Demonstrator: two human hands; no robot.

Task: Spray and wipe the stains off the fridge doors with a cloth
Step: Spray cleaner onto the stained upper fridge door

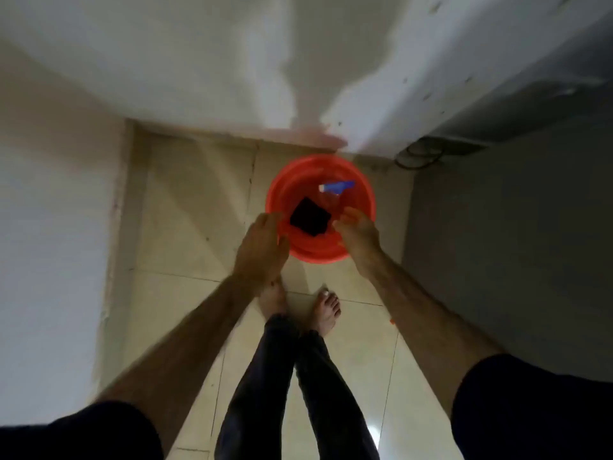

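Red bucket point(320, 175) holds the dark cloth point(310, 216) and, behind it, the blue-topped spray bottle point(336, 189).
Left hand point(262, 247) and right hand point(360, 235) flank the cloth over the bucket, fingers loose, holding nothing; take both items before addressing the fridge, whose location is unclear.

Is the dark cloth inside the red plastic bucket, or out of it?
Inside. The dark cloth lies folded within the wall of the red plastic bucket, beside a blue-topped spray bottle.
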